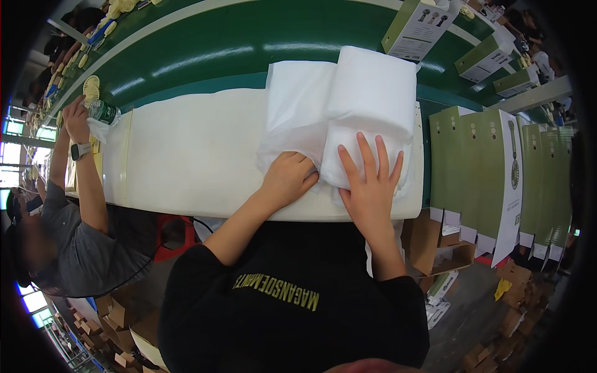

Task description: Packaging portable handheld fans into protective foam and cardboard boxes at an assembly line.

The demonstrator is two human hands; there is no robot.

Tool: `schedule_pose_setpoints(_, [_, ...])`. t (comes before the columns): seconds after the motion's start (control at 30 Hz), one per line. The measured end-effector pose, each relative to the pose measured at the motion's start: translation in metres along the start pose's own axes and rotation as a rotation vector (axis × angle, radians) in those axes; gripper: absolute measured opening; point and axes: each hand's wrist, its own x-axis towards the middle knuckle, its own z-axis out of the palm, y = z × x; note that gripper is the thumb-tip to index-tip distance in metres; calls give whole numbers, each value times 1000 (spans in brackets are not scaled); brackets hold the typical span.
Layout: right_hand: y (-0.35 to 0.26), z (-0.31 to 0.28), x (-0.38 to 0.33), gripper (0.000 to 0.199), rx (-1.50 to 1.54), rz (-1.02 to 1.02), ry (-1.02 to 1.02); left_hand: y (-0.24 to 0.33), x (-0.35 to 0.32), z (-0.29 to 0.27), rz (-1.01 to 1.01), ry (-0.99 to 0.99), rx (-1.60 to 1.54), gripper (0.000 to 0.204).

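My left hand (287,180) has its fingers curled in at the near edge of a thin white plastic bag (298,93); the fingertips are partly covered by it. This bag lies flat on the white worktop mat (193,149). Right beside it is a stack of folded white bags (373,84), soft and slightly see-through at the edges. My right hand (370,183) rests with fingers spread on the lower, near part of that stack.
Tall green boxes (472,168) stand in a row to the right, above an open brown carton (441,252). Another green box (420,28) stands at the back on the green conveyor (224,43). At left, a co-worker's hand (76,121) is near a clear bottle (102,112).
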Motion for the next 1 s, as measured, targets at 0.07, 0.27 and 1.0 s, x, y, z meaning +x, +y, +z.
schedule_pose_setpoints(0.07, [3,3,5,59,13,-2,-8,0,1,1,11,-9,-3,21])
schedule_pose_setpoints(0.27, [18,9,9,57,177,42,140,9,1,-1,-100,-120,-108,27])
schedule_pose_setpoints(1.0, [56,-10,-24,30,420,72,368,18,-15,-14,306,409,-136,32])
